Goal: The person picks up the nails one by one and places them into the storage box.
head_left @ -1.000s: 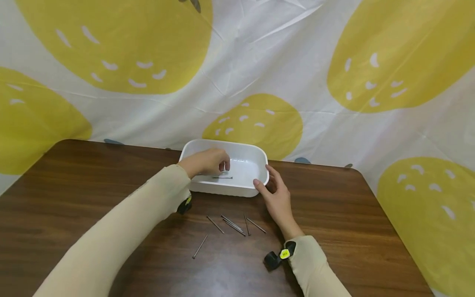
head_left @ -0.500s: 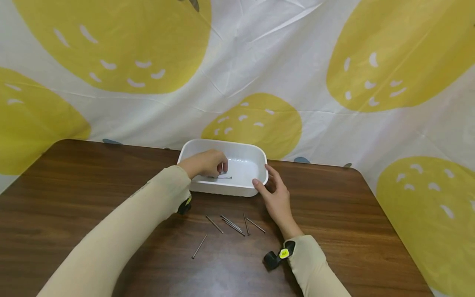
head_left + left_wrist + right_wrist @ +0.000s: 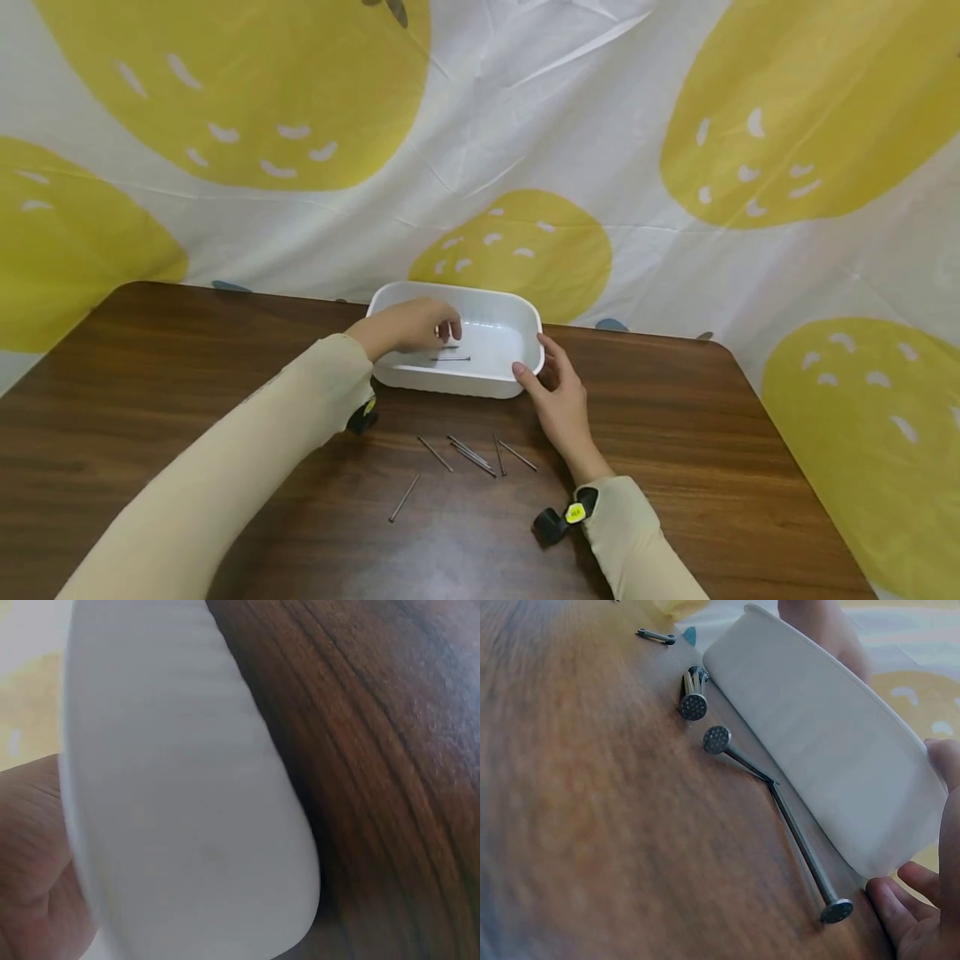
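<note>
My left hand (image 3: pixel 420 323) reaches over the left end of a deep white tray (image 3: pixel 495 387), its fingers bent downward and slightly apart inside it. Below the fingertips, two nails (image 3: pixel 452 359) lie on the tray floor; the farther one is partly hidden by the hand. With thumb on the near rim and fingers round the outside, my right hand (image 3: pixel 561 404) holds the tray's right end. The left wrist view mostly catches the tray's outer wall (image 3: pixel 187 780), with part of the left hand (image 3: pixel 34 855) behind it.
Several loose nails (image 3: pixel 472 457) lie on the brown wooden table (image 3: pixel 300 517) in front of the tray, with a single nail (image 3: pixel 403 498) apart to the left. In the right wrist view a nail (image 3: pixel 802 844) lies close to the tray wall. A patterned cloth (image 3: pixel 495 125) hangs behind the table.
My left hand has risen slightly and drawn back to the left, its fingers loosening. The farther nail now lies in the tray below them. My right hand keeps its hold.
</note>
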The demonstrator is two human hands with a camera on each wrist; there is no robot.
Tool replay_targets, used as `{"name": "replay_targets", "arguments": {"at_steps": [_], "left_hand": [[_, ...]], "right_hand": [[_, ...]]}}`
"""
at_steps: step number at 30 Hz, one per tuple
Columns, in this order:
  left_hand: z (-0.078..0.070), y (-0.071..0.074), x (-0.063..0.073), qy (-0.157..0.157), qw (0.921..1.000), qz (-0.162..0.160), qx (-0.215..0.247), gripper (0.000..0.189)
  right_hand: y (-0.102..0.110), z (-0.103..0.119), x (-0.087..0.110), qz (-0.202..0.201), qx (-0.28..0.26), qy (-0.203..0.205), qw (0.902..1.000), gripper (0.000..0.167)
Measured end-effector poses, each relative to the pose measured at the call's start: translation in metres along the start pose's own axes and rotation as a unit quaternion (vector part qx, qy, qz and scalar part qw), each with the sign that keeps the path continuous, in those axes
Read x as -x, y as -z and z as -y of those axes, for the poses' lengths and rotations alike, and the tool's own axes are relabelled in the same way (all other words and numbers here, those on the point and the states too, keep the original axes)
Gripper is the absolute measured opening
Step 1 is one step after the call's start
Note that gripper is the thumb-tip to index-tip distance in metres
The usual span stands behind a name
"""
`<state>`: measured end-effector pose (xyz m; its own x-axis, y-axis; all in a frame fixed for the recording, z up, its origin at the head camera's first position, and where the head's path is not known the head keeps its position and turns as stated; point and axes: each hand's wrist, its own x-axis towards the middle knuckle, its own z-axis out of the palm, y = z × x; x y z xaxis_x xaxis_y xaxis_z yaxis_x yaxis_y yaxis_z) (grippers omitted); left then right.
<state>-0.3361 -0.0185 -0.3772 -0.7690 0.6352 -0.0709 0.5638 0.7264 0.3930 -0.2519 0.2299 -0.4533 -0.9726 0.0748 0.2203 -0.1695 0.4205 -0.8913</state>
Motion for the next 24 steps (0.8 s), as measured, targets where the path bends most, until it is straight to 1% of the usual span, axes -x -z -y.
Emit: {"name": "replay_targets", "arguments": {"at_steps": [4,7,10,14,18,24], "left_hand": [[-0.002,0.006,0.010,-0.045,0.9983,-0.036,-0.010,0.020],[-0.005,0.010,0.020,-0.072,0.9961,-0.050,-0.011,0.020],[-0.009,0.013,0.032,-0.097,0.9930,-0.066,-0.013,0.019],[-0.014,0.016,0.051,-0.125,0.9864,-0.103,-0.031,0.017],[-0.020,0.016,0.068,-0.138,0.9801,-0.126,-0.068,0.016],[-0.033,0.011,0.090,-0.133,0.9732,-0.143,-0.121,0.015]], "right_hand": [[0.001,-0.001,0.000,0.001,0.004,-0.002,1.0000,0.063],[0.002,-0.002,-0.001,0.001,0.006,-0.002,1.0000,0.064],[0.003,-0.004,-0.001,0.000,0.005,-0.001,1.0000,0.064],[0.006,-0.005,-0.002,-0.001,0.002,-0.001,1.0000,0.064],[0.008,-0.005,-0.001,-0.002,0.001,-0.001,1.0000,0.063],[0.010,-0.006,-0.001,-0.004,0.003,-0.001,1.0000,0.062]]}}
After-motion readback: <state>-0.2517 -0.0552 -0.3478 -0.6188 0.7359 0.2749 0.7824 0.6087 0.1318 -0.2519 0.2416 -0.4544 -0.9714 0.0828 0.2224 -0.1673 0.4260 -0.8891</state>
